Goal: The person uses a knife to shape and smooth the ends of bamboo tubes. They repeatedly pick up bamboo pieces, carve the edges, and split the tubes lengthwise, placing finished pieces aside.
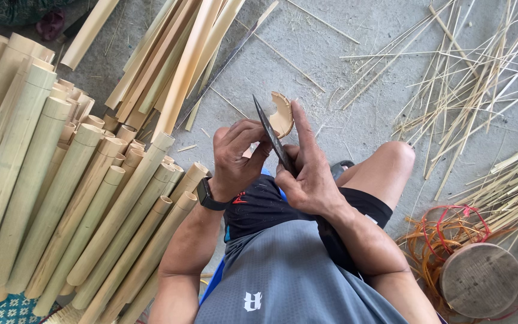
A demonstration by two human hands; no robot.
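My left hand point(237, 157) grips a curved piece of split bamboo point(282, 116), whose pale end sticks up above the fingers. My right hand point(308, 171) holds a dark knife blade point(271, 135) that runs upward across the bamboo piece, with the thumb stretched along the bamboo's edge. Both hands are close together above my knees. A black watch sits on my left wrist.
A stack of bamboo tubes point(73, 192) lies at the left, with split bamboo slats point(175, 60) above it. Thin bamboo strips point(469, 78) are scattered on the concrete floor at the right. A round wooden block point(479, 279) and coloured cords point(445, 234) sit at the lower right.
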